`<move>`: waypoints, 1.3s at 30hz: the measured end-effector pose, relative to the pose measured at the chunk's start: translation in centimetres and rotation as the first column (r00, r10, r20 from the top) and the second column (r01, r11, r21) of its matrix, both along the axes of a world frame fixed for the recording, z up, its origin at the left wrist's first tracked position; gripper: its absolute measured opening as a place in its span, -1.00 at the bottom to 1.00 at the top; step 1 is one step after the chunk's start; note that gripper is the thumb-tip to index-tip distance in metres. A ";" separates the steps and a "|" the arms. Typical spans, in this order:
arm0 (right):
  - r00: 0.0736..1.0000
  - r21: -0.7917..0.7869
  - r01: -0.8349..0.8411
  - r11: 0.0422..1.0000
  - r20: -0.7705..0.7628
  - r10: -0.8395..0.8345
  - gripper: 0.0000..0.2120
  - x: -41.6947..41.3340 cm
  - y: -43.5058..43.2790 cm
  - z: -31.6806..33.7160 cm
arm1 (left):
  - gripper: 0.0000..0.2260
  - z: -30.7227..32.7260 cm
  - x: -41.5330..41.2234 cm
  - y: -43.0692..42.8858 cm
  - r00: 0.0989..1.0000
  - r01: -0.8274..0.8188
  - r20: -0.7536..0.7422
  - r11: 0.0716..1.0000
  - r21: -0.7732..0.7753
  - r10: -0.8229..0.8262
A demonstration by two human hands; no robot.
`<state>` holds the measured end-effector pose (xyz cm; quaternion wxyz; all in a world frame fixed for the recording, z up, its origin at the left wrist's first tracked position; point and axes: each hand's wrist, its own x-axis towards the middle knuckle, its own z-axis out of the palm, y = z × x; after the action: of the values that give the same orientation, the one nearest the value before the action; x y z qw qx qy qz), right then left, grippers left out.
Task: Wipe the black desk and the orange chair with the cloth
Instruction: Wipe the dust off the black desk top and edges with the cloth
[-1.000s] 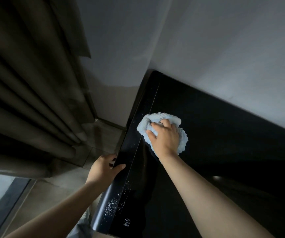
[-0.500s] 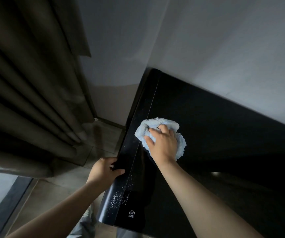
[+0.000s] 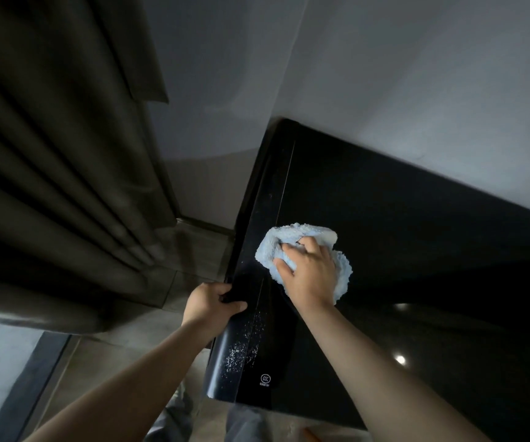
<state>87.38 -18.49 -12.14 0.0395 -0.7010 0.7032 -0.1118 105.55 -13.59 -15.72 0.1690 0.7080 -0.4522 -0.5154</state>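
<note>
Cloth [image 3: 301, 240]: light blue, bunched, lying on black desk [image 3: 416, 250] near its left edge, approx. mid-depth. My right hand [image 3: 311, 275] sits on top of cloth, fingers curled into the fabric, pressing it to the surface. My left hand [image 3: 207, 306] grips the desk's left edge strip, thumb on top, fingers wrapped under. White specks [image 3: 241, 349] on the strip nearer me, poss. dust or crumbs; too small to tell. Dark curtain [image 3: 50, 186] hangs left of desk; grey wall [image 3: 416, 90] behind.
</note>
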 end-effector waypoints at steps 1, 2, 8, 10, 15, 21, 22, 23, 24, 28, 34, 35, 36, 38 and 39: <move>1.000 -0.004 0.004 1.000 0.000 -0.004 -0.74 0.1 0.3 0.0 | -0.57 -0.1 0.0 0.0 1.000 0.000 -0.003 1.000 0.007 0.000; 1.000 -0.006 0.008 1.000 0.000 -0.008 -0.74 0.2 0.7 0.0 | -0.56 -0.2 0.0 0.0 1.000 0.000 -0.006 1.000 0.009 0.000; 0.999 0.004 0.036 0.999 0.024 -0.036 -0.75 0.7 2.9 -0.1 | -0.63 -0.3 0.0 0.1 1.000 0.001 -0.006 1.000 -0.023 -0.002; 0.999 0.009 0.046 0.999 0.023 -0.046 -0.74 0.9 3.7 -0.1 | -0.71 -0.2 0.0 0.2 1.000 -0.007 -0.018 0.999 -0.042 0.006; 0.998 0.080 0.062 0.995 0.000 -0.062 -0.72 1.3 5.4 0.0 | -0.75 -0.2 0.1 0.0 1.000 0.012 -0.012 0.999 -0.043 -0.012; 0.998 0.120 0.055 0.991 0.002 -0.056 -0.68 1.4 6.5 0.1 | -0.77 -0.4 0.0 0.0 0.999 -0.005 -0.039 0.999 -0.044 0.004; 0.998 0.116 0.058 0.992 0.003 -0.059 -0.68 1.5 6.6 0.1 | -0.78 -0.5 0.0 0.0 0.999 -0.016 -0.043 0.999 -0.045 0.014; 0.998 0.112 0.062 0.992 0.005 -0.062 -0.68 1.5 6.7 0.1 | -0.78 -0.4 -0.1 0.0 0.999 -0.023 -0.044 0.999 -0.045 0.021; 0.998 0.111 0.064 0.992 0.006 -0.065 -0.67 1.5 6.9 0.1 | -0.78 -0.4 -0.1 0.0 0.999 -0.026 -0.042 0.999 -0.046 0.024; 0.999 0.114 0.050 0.992 0.000 -0.051 -0.69 1.5 7.9 0.1 | -0.75 -0.3 -0.2 0.0 0.999 -0.028 -0.036 0.999 -0.037 0.026; 0.998 0.101 0.065 0.993 0.015 -0.067 -0.70 1.8 10.5 -0.2 | -0.82 -0.1 -0.1 0.0 0.999 -0.025 -0.021 0.999 -0.019 0.025; 0.997 0.097 0.068 0.993 0.015 -0.069 -0.71 1.9 10.9 -0.2 | -0.83 0.0 -0.1 0.0 1.000 -0.022 -0.017 1.000 -0.022 0.022; 0.997 0.088 0.069 0.994 0.011 -0.070 -0.73 1.9 11.3 -0.2 | -0.84 0.0 -0.2 0.0 1.000 -0.017 -0.014 1.000 -0.025 0.016; 0.997 0.063 0.071 0.996 0.012 -0.071 -0.75 2.0 12.0 -0.2 | -0.84 0.0 -0.1 -0.1 1.000 -0.005 -0.012 1.000 -0.029 0.005; 0.997 0.059 0.073 0.996 0.018 -0.074 -0.76 2.1 12.3 -0.2 | -0.83 0.0 -0.1 -0.2 1.000 0.001 -0.009 1.000 -0.028 -0.001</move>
<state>89.49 -6.19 -12.30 0.0628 -0.6721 0.7310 -0.0999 105.45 -13.74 -15.71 0.1806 0.7031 -0.4588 -0.5124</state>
